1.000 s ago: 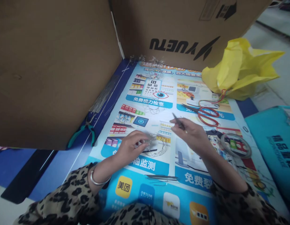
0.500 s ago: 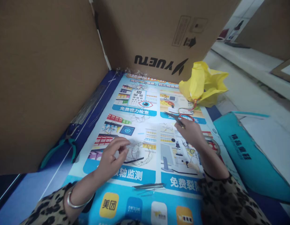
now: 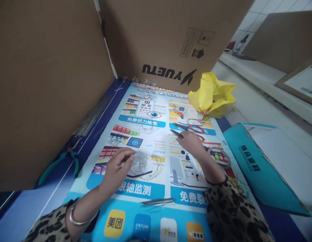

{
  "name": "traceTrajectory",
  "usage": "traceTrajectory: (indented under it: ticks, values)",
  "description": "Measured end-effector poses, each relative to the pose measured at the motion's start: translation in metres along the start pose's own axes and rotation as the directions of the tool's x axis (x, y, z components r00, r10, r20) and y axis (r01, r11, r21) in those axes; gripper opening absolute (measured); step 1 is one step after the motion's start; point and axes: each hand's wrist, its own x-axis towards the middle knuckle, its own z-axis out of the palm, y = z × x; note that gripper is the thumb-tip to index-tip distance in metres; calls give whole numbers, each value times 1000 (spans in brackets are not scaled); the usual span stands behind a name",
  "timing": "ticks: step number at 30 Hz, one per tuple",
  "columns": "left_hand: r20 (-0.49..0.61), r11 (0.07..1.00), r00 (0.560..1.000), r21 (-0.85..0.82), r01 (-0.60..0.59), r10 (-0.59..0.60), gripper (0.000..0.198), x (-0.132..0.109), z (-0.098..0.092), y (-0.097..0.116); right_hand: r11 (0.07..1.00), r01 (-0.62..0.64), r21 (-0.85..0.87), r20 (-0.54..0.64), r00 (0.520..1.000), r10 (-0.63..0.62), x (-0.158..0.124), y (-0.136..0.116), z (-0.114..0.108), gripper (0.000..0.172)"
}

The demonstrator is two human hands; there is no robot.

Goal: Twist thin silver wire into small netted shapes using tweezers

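Note:
My left hand [image 3: 118, 167] has its fingers curled, with thumb and index tips close together. It hovers at the left side of a loose ring of thin wire [image 3: 149, 165]; whether the tips pinch a strand is too fine to see. A dark thin strip [image 3: 140, 175] lies across the ring's lower part. Further right, my right hand [image 3: 192, 144] grips a pair of scissors [image 3: 176, 134] with red handles near their pivot, the blades apart and pointing left. Short dark wire pieces [image 3: 158, 202] lie in a small bunch nearer to me.
Cardboard panels [image 3: 171, 40] stand at the left and back. Teal-handled pliers [image 3: 60, 160] and a bundle of wires [image 3: 91, 116] lie at left. At right are a yellow bag [image 3: 211, 95], a teal box [image 3: 256, 168] and a roll [image 3: 227, 158]. A printed poster [image 3: 168, 181] covers the table.
The scissors' blades have spread apart, and my right hand has shifted left and a little down. My left hand's thumb and index tips are closer together. The whole view has tilted slightly.

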Motion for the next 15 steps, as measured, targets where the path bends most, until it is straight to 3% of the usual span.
traceTrajectory:
  ticks: [11,15]
  values:
    - [27,995,997,-69,72,-70,14,0,1,-5,999,15,39,87,996,-19,0,9,0,25]
    - [36,994,997,-86,74,-71,13,-1,2,-5,998,-37,54,62,998,34,6,12,-2,30]
